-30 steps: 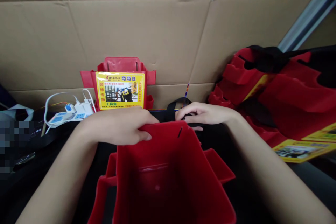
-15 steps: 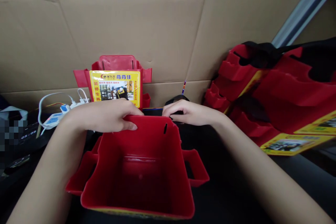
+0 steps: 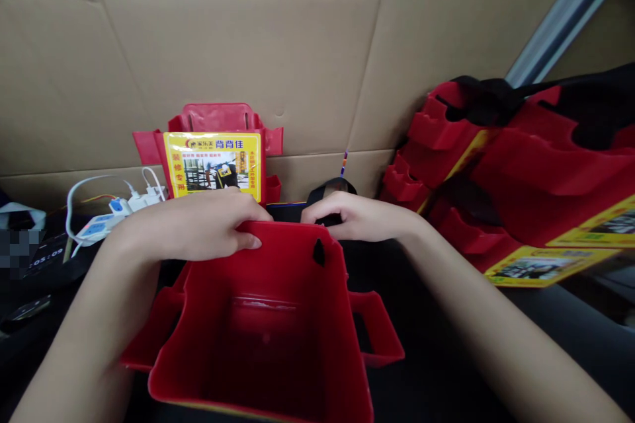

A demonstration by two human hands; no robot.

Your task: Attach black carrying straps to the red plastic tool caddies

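Observation:
A red plastic tool box (image 3: 268,337) lies open toward me on the dark table. My left hand (image 3: 198,225) is closed over its far rim at the left, thumb inside the box. My right hand (image 3: 357,217) is closed on a black strap (image 3: 325,193) just behind the far rim at the right. A bit of black strap shows through a slot (image 3: 318,252) in the far wall of the box.
Another red tool box with a yellow label (image 3: 214,162) stands against the cardboard wall (image 3: 248,59). A stack of red tool boxes with black straps (image 3: 526,172) lies at the right. A white power strip with cables (image 3: 112,211) sits at the left.
The red box has dropped lower and tipped so its inside faces me. Black strap now shows in the slot. Both hands stay on the far rim.

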